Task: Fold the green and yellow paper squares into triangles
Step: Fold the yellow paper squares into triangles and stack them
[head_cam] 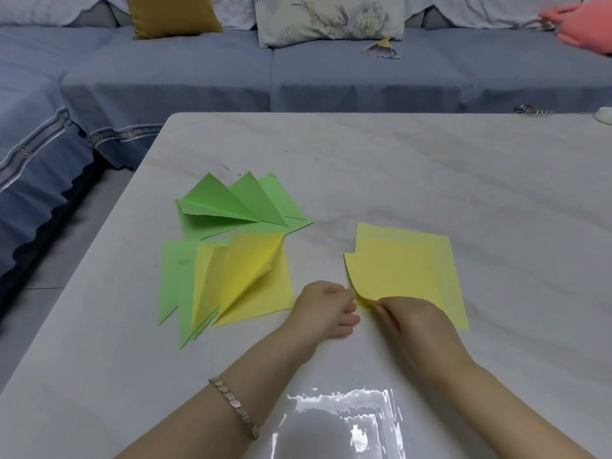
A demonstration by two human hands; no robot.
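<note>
A small stack of flat yellow paper squares [404, 266] lies right of centre on the pale table [364, 167]. My right hand [410, 321] pinches the near-left corner of the top yellow sheet, which curls upward. My left hand [326, 309] rests on the table just left of that corner, its fingers loosely curled and touching the paper's edge. To the left lie folded green triangles [231, 203], with more folded green pieces [174, 279] and folded yellow triangles [245, 276] nearer to me.
A blue-grey sofa [298, 71] with a mustard cushion [170, 14] and a floral cushion [328, 18] runs along the table's far and left sides. A metal clip [533, 111] lies at the table's far right edge. Glare shows on the table near me.
</note>
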